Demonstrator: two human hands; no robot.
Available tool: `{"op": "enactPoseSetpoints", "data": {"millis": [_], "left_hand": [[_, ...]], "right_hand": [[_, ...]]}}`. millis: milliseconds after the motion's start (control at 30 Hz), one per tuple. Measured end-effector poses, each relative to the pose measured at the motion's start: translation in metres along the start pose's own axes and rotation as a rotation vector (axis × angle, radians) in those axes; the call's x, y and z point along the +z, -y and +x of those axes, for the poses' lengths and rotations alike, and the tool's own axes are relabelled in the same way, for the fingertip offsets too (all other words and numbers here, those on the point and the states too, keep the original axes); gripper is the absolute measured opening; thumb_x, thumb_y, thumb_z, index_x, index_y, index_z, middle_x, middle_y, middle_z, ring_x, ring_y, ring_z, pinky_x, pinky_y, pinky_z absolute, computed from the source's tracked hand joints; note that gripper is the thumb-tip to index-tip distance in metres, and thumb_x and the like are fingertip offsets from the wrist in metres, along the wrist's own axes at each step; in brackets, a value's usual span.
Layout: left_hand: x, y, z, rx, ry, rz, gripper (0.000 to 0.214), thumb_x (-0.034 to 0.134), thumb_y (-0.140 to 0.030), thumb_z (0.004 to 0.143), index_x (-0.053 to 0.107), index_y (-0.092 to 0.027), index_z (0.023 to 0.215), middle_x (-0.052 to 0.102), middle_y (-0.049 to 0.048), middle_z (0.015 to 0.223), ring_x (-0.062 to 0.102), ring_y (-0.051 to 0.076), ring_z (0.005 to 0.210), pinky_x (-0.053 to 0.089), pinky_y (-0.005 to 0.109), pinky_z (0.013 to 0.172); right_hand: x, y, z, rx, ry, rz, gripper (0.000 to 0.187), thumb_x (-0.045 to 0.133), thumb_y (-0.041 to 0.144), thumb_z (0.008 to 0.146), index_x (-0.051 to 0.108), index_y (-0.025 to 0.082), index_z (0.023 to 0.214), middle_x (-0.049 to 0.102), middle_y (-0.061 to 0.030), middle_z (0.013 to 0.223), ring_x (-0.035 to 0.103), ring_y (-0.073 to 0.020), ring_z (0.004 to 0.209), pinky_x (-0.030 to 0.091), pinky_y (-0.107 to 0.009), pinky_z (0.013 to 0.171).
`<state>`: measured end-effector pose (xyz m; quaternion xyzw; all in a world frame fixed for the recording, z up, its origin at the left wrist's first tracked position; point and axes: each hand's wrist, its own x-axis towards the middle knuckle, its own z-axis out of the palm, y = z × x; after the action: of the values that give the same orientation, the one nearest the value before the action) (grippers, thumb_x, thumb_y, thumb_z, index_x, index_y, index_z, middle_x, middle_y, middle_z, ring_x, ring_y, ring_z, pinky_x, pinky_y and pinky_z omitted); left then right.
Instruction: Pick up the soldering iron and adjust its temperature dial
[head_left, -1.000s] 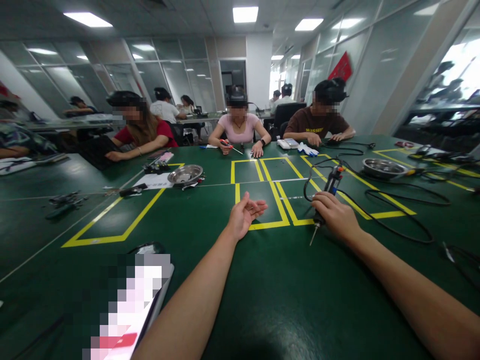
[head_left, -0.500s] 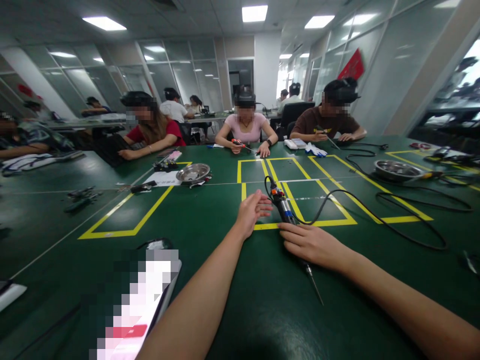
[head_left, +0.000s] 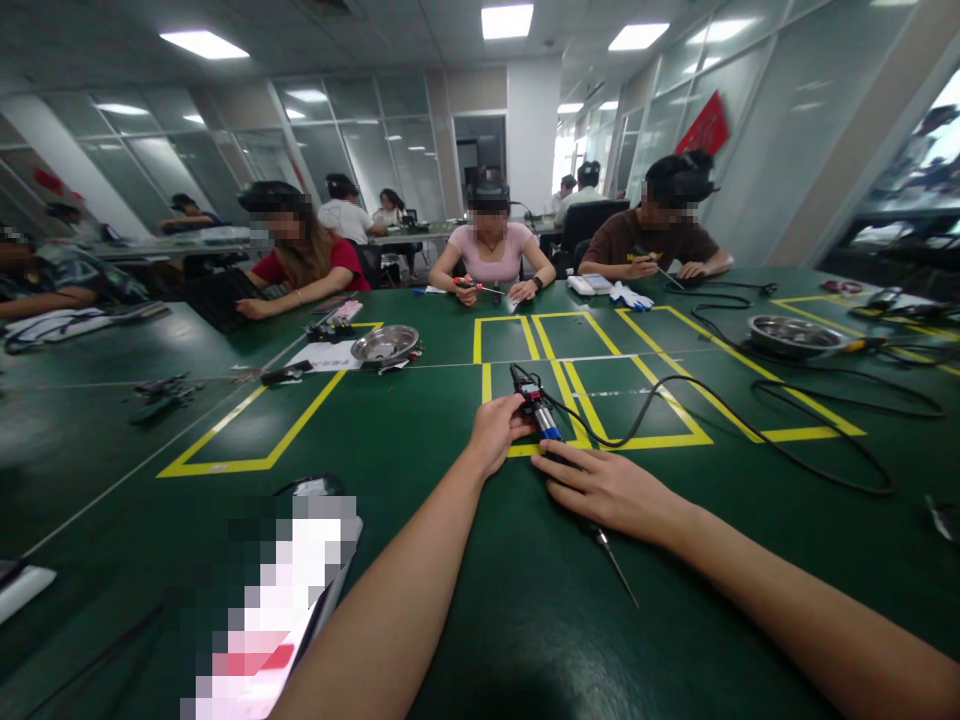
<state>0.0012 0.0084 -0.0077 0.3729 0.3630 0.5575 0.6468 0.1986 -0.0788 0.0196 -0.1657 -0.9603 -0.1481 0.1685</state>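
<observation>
Between my hands lies a corded soldering iron [head_left: 547, 423], its long thin metal tip pointing back towards me and to the right. The far end shows dark and red parts with wires, above a silver section and a blue band. My left hand [head_left: 496, 437] has its fingers closed against that far end from the left. Over the black handle lies my right hand [head_left: 611, 490], its fingers wrapped round it and hiding most of it. The black cord [head_left: 637, 425] leaves the iron on the right.
Yellow tape outlines [head_left: 697, 438] mark the green table [head_left: 420, 620]. A phone-like device with a blurred screen [head_left: 292, 590] lies at my left. Metal bowls [head_left: 386, 345] and loose parts [head_left: 165, 395] stand farther off. Across the table several people [head_left: 491, 250] sit working.
The iron's far end has moved left and down, towards my left hand. My left fingers, apart from it before, now close on it. My right hand has shifted slightly left with the iron.
</observation>
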Motion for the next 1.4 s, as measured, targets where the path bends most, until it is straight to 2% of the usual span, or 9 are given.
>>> {"op": "enactPoseSetpoints", "data": {"millis": [133,233,333,467,600,733,933,1167,1400], "left_hand": [[-0.001,0.001,0.002,-0.001,-0.019,-0.024,0.014,0.060,-0.018,0.082,0.063,-0.007,0.090,0.072,0.0168,0.090,0.071,0.022,0.074,0.057,0.037,0.071],[0.000,0.000,0.002,0.008,-0.021,-0.062,0.011,0.058,-0.014,0.081,0.062,-0.007,0.088,0.072,0.0176,0.090,0.071,0.024,0.077,0.057,0.041,0.075],[-0.001,-0.002,0.001,0.003,-0.011,-0.093,0.008,0.058,-0.013,0.080,0.061,-0.007,0.085,0.072,0.0175,0.088,0.071,0.024,0.077,0.056,0.044,0.078],[-0.003,-0.002,0.000,0.011,0.008,-0.149,0.007,0.059,-0.014,0.081,0.061,-0.008,0.085,0.071,0.0158,0.087,0.071,0.024,0.079,0.055,0.046,0.082],[-0.002,-0.001,-0.001,0.022,0.071,-0.182,0.015,0.057,-0.019,0.087,0.063,-0.007,0.095,0.071,0.0181,0.095,0.071,0.025,0.086,0.054,0.047,0.086],[0.000,-0.001,-0.002,0.026,0.108,-0.205,0.019,0.054,-0.021,0.092,0.062,-0.007,0.102,0.071,0.0188,0.097,0.071,0.025,0.089,0.054,0.046,0.087],[-0.001,0.001,-0.001,0.025,0.097,-0.215,0.018,0.053,-0.021,0.092,0.061,-0.007,0.100,0.071,0.0180,0.096,0.071,0.025,0.087,0.054,0.045,0.087],[-0.002,0.001,0.001,0.016,0.082,-0.212,0.019,0.054,-0.023,0.092,0.062,-0.007,0.100,0.071,0.0185,0.099,0.071,0.025,0.089,0.054,0.044,0.087],[-0.001,0.002,-0.001,0.012,0.053,-0.202,0.019,0.053,-0.022,0.093,0.063,-0.008,0.099,0.071,0.0177,0.099,0.071,0.024,0.086,0.054,0.044,0.085]], "right_hand": [[0.006,-0.011,-0.011,0.110,-0.012,0.044,0.039,0.050,0.012,0.094,0.057,0.022,0.132,0.040,-0.0112,0.153,0.031,-0.0301,0.144,0.044,-0.051,0.107],[0.015,-0.017,-0.019,0.350,-0.144,0.187,0.046,0.046,0.012,0.095,0.051,0.023,0.139,0.041,-0.0117,0.152,0.036,-0.0283,0.142,0.041,-0.051,0.110],[0.022,-0.019,-0.021,0.742,-0.331,0.489,0.036,0.048,0.024,0.096,0.057,0.024,0.131,0.060,-0.0123,0.134,0.059,-0.0269,0.121,0.049,-0.050,0.101],[0.020,-0.011,-0.009,1.071,-0.346,1.046,0.039,0.058,0.045,0.091,0.058,0.022,0.122,0.071,-0.0078,0.105,0.070,-0.0225,0.094,0.058,-0.040,0.085],[0.014,-0.001,0.006,1.166,-0.328,1.380,0.054,0.062,0.050,0.087,0.049,0.022,0.131,0.073,-0.0044,0.091,0.070,-0.0206,0.082,0.058,-0.037,0.076],[0.014,0.001,0.012,1.239,-0.352,1.563,0.048,0.063,0.050,0.087,0.051,0.023,0.125,0.071,-0.0031,0.082,0.070,-0.0206,0.075,0.059,-0.035,0.069],[0.019,-0.001,0.023,1.313,-0.401,1.629,0.025,0.058,0.044,0.090,0.058,0.020,0.099,0.070,-0.0042,0.080,0.068,-0.0186,0.065,0.058,-0.033,0.062],[0.019,0.006,0.019,1.234,-0.379,1.612,0.032,0.059,0.037,0.089,0.051,0.021,0.116,0.072,-0.0043,0.088,0.071,-0.0184,0.073,0.057,-0.032,0.070],[0.028,0.006,0.017,1.208,-0.378,1.538,0.036,0.059,0.041,0.089,0.051,0.019,0.116,0.071,-0.0048,0.087,0.068,-0.0162,0.068,0.055,-0.030,0.067]]}}
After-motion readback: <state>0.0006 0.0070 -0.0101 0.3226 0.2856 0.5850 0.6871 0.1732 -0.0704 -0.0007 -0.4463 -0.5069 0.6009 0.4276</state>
